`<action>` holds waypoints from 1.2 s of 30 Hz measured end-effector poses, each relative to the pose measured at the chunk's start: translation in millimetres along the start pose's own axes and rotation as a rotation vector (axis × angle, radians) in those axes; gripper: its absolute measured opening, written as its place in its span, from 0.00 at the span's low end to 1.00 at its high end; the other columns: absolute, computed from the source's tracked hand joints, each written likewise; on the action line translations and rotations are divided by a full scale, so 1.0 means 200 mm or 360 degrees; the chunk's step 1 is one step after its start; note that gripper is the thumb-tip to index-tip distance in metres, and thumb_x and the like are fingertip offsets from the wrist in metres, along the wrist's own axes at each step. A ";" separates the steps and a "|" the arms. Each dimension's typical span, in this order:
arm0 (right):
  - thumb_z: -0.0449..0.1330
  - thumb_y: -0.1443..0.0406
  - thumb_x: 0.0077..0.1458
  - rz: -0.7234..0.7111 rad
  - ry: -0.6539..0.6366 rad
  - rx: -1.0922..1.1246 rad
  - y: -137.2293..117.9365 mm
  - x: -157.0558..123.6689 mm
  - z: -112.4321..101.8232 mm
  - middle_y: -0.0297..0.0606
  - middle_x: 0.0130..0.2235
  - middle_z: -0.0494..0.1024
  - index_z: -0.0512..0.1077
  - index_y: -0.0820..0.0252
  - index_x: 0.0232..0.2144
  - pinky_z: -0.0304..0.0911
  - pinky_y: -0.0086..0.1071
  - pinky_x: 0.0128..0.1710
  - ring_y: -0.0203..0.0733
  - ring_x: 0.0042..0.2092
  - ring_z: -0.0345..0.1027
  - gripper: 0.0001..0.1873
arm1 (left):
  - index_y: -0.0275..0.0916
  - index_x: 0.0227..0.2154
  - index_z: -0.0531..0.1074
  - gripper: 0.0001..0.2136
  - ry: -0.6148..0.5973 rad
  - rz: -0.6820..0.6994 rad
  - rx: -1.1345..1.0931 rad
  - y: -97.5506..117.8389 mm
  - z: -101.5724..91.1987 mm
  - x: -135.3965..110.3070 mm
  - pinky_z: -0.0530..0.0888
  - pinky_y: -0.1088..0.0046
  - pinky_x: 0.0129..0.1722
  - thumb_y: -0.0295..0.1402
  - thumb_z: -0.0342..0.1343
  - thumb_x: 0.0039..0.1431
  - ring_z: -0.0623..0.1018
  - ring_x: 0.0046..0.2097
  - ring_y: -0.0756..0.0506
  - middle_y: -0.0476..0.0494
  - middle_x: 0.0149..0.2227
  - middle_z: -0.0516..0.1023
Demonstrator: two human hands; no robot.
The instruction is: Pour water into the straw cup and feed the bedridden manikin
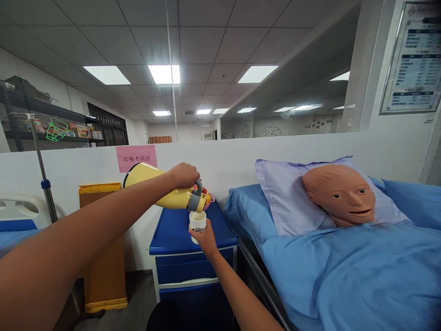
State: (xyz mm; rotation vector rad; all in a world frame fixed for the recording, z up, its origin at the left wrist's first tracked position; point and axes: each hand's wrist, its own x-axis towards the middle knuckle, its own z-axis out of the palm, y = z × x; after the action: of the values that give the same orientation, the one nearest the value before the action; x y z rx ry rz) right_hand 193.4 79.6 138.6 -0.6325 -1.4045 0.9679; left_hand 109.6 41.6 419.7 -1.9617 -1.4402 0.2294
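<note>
A yellow thermos jug point(172, 197) is tipped over sideways, its spout end low and to the right. My left hand point(185, 175) is closed around its grey handle point(197, 189). Just under the spout, my right hand point(206, 239) grips a white paper cup point(197, 222) with dark printed stripes, held upright. The spout is at the cup's rim; whether liquid is flowing I cannot make out. Behind the jug's spout, a pink and red item point(208, 202) is mostly hidden.
Below the cup stands a blue bedside cabinet point(168, 236). To the right, a manikin head point(339, 193) rests on a lilac pillow point(279, 197) in a bed with blue covers point(344, 266). An IV pole point(43, 170) and a brown folded board point(106, 262) stand left.
</note>
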 end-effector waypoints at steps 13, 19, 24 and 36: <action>0.69 0.60 0.38 0.0099 -0.0098 0.0048 -0.01 0.00 0.02 0.38 0.38 0.78 0.66 0.58 0.42 0.66 0.37 0.39 0.45 0.39 0.71 0.28 | 0.37 0.36 0.78 0.19 0.0047 0.0135 0.0188 0.02 -0.05 0.03 0.68 0.67 0.34 0.41 0.44 0.64 0.79 0.40 0.38 0.32 0.35 0.80; 0.69 0.61 0.37 0.0100 -0.0092 0.0069 -0.03 0.00 0.01 0.37 0.39 0.78 0.66 0.58 0.43 0.64 0.36 0.41 0.44 0.40 0.70 0.28 | 0.37 0.36 0.78 0.18 0.0056 0.0176 0.0214 0.05 -0.07 0.04 0.68 0.68 0.33 0.40 0.44 0.63 0.79 0.40 0.39 0.33 0.35 0.80; 0.67 0.62 0.39 0.0112 -0.0122 0.0096 -0.04 0.00 0.00 0.37 0.39 0.78 0.65 0.59 0.43 0.63 0.34 0.41 0.43 0.40 0.68 0.27 | 0.36 0.37 0.78 0.18 0.0050 0.0202 0.0206 0.07 -0.07 0.06 0.68 0.68 0.35 0.40 0.45 0.64 0.79 0.40 0.39 0.32 0.35 0.80; 0.68 0.61 0.39 0.0144 -0.0137 0.0127 0.00 -0.01 -0.02 0.38 0.40 0.78 0.65 0.59 0.44 0.64 0.37 0.42 0.46 0.41 0.70 0.28 | 0.37 0.34 0.78 0.15 0.0064 0.0202 0.0073 0.14 -0.03 0.08 0.67 0.70 0.34 0.40 0.50 0.61 0.79 0.38 0.41 0.34 0.35 0.80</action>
State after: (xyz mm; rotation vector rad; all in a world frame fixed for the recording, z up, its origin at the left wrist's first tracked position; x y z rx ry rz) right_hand 196.9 78.2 138.0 -0.6050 -1.4151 1.1287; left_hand 139.7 48.3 411.6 -2.0111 -1.2754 0.2761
